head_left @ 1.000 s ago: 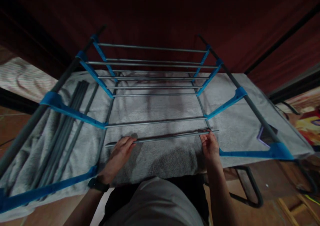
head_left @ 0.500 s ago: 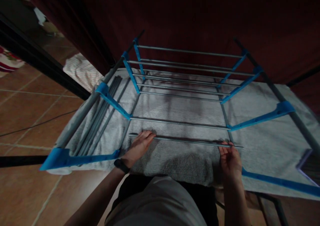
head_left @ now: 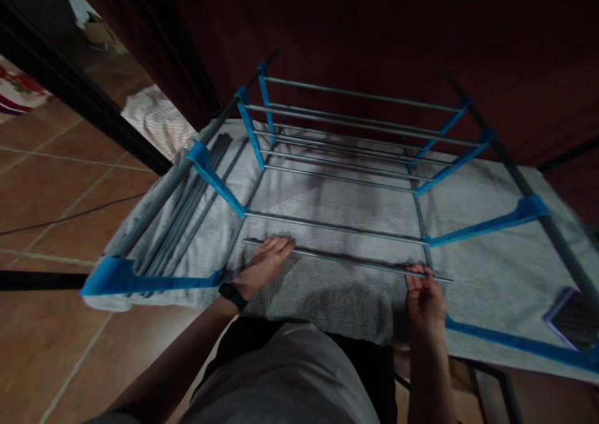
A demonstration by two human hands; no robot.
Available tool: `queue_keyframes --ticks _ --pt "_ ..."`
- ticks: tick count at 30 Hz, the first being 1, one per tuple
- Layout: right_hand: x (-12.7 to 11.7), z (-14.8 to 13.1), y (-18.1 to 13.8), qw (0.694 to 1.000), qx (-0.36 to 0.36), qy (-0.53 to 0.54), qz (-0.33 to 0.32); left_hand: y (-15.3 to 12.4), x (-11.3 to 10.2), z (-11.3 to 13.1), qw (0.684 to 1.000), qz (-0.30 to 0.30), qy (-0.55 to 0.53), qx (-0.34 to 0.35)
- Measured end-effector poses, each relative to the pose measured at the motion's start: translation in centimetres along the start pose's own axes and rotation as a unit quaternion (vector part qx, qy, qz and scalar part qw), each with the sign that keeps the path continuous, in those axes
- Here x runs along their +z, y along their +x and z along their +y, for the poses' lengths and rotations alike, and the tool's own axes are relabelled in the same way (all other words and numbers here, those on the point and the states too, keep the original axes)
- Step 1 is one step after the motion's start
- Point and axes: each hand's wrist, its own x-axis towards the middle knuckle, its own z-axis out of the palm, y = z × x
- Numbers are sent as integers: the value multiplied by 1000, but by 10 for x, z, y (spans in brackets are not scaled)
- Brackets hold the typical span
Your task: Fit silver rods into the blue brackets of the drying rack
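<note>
A thin metal rod runs crosswise in front of me, held at both ends. My left hand grips its left part, fingers curled over it, a dark watch on the wrist. My right hand pinches the rod near its right end. The rod lies just in front of a rack frame of grey poles, blue plastic side brackets and metal crossbars, which rests on a grey towel.
A bundle of loose grey poles lies on the towel at the left. A phone-like flat object sits at the right edge. Tiled floor lies to the left, dark red cloth behind.
The view has swung left. Both hands keep hold of the rod, which has stayed just in front of the nearest fitted crossbar.
</note>
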Motion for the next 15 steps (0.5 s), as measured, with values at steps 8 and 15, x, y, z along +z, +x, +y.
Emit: queue_keyframes --ticks 8,15 --pt "1 0 -3 1000 -7 -12 7 5 -1 1 1000 8 6 1" --pt "3 2 -2 999 -27 11 23 6 0 4 1000 17 16 -3"
